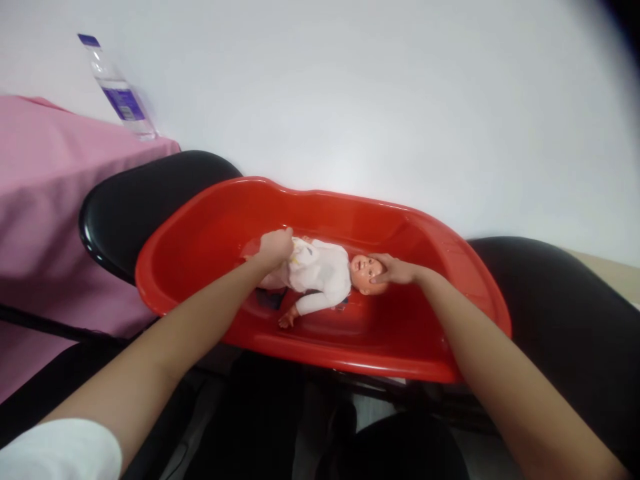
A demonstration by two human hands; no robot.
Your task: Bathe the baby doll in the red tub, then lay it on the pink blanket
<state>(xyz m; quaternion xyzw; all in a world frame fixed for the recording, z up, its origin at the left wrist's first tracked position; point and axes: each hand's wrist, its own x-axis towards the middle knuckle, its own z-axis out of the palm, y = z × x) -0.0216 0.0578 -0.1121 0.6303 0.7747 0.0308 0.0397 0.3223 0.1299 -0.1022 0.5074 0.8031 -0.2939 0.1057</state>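
Note:
A baby doll (327,273) in a white long-sleeved top lies on its back in a red baby bathtub (400,365), its head toward the right. My right hand (397,270) cups the top of the doll's head, thumb on one side and fingers on the other. Over the doll's lower body, my left hand (277,247) is closed in a fist on white printed cloth (303,253). Whether this cloth is a separate piece or part of the doll's clothing, I cannot tell. The doll's legs are partly hidden behind my left hand and forearm.
Black chair seats (155,200) flank the tub on both sides, partly beneath its ends. At the left, a table with a pink cloth (75,147) bears a clear plastic bottle (123,97) with a purple label. A white wall (350,100) rises close behind the tub.

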